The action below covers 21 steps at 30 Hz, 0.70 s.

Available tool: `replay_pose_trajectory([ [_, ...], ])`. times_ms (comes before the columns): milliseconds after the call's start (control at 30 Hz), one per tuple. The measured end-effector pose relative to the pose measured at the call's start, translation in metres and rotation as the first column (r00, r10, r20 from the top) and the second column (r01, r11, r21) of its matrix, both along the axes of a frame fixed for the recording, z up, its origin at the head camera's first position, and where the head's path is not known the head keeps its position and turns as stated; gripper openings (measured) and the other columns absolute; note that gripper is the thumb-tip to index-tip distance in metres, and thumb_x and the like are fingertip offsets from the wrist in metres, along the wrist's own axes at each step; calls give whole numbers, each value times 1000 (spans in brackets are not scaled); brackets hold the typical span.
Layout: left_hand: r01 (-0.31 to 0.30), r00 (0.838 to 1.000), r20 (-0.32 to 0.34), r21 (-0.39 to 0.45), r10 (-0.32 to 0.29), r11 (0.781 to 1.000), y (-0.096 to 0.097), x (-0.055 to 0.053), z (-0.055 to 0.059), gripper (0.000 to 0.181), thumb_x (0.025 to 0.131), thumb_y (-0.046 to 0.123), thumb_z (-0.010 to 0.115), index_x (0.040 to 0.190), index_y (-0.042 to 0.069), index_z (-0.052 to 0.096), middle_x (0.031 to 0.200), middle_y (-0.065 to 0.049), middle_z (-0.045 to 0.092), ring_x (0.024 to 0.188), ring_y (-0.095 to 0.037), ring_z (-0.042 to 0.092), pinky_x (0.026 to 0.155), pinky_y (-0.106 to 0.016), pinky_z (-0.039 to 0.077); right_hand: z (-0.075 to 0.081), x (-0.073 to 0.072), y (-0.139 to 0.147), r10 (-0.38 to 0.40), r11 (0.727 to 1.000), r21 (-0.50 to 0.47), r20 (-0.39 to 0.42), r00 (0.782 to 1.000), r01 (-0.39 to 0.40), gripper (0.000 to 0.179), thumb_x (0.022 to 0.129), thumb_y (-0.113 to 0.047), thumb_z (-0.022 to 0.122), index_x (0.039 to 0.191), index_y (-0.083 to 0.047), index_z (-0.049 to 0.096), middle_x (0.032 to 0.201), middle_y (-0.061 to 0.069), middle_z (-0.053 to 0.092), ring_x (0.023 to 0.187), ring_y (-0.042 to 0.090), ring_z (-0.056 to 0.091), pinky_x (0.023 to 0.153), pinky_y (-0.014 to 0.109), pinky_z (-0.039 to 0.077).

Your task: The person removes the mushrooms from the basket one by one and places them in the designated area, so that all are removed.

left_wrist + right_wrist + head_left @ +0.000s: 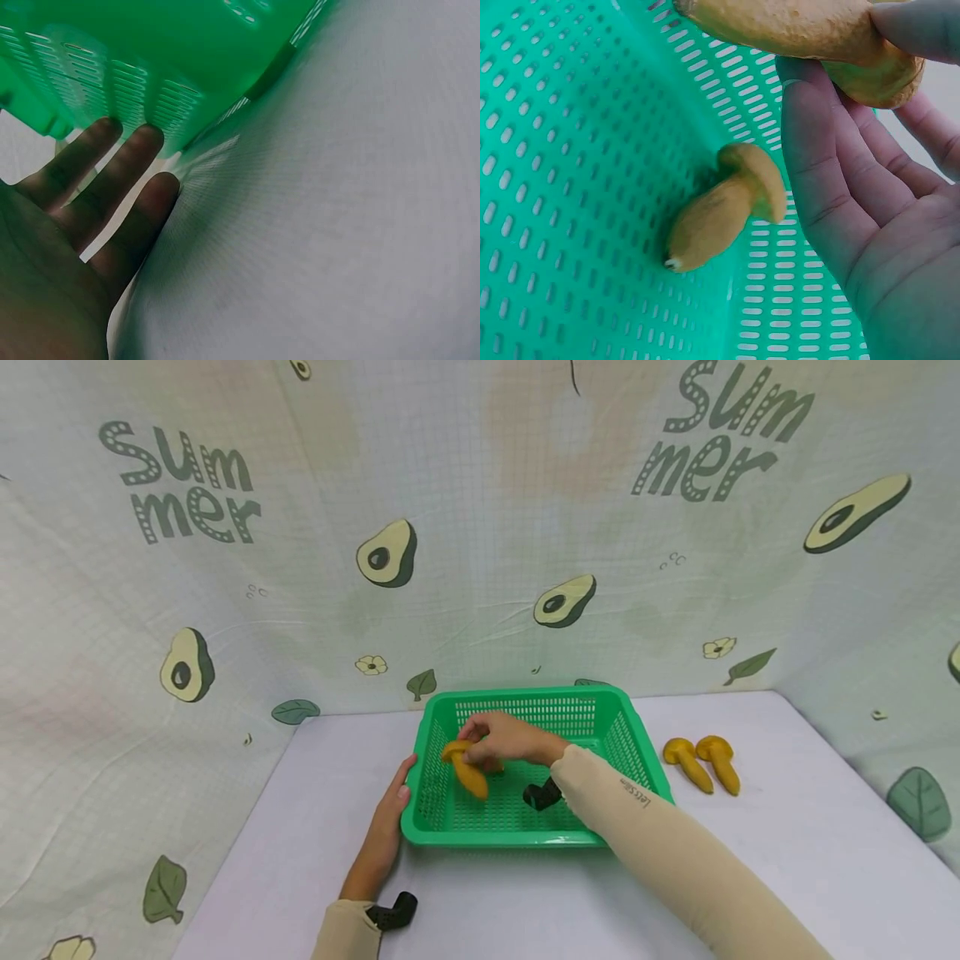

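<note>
My right hand [502, 737] reaches into the green plastic basket [517, 838] and pinches a yellow-brown mushroom [469, 777] between thumb and fingers. The held mushroom [795, 26] is raised above the basket floor in the right wrist view. Below it, a second mushroom [712, 214] lies in the basket against the slotted wall; in the head view the right hand mostly hides it. At the basket's left side is my left hand [388, 814]. Its fingers are extended, with the fingertips [150, 139] up against the outer wall in the left wrist view.
Two more mushrooms, one [688, 763] beside the other [720, 763], lie on the white tabletop [780, 860] right of the basket. A fabric backdrop [465, 485] printed with avocados rises behind the table. Each wrist carries a black camera [393, 912].
</note>
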State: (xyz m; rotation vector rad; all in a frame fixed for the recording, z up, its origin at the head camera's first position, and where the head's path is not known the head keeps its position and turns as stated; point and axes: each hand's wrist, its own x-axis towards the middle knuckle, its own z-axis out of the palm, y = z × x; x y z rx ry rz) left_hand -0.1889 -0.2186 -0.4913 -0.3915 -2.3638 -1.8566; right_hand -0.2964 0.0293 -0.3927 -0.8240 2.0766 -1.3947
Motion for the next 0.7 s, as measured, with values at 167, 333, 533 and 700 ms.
replay_pose_trajectory([
  [167,0,1000,5,-3,0,1000,0,2,1,51,110,37,26,160,27,26,164,0,22,149,-23,15,117,-57,8,9,3,3,-19,998,-54,42,999,22,32,90,-13,72,119,-3,61,107,12,67,86,27,69,85,55,55],
  [333,4,1000,10,-8,-4,1000,-1,1,1,51,110,38,25,160,29,25,164,1,20,149,-23,14,117,-58,7,16,6,8,-23,996,-88,75,997,29,33,92,-12,70,122,-2,60,111,14,66,90,29,69,86,54,55],
  [533,5,1000,8,-3,-5,1000,0,0,0,50,110,37,25,160,29,25,164,1,21,149,-22,14,117,-57,7,18,7,17,-34,992,-120,91,995,45,35,91,-10,69,123,-1,60,111,16,66,91,29,68,82,47,58],
  [700,1,1000,9,-3,-1,1000,1,1,1,50,110,38,26,160,30,26,164,2,21,150,-22,14,117,-57,7,17,5,21,-58,988,-134,101,993,71,33,91,-9,70,122,-2,61,110,16,66,91,30,69,81,49,57],
])
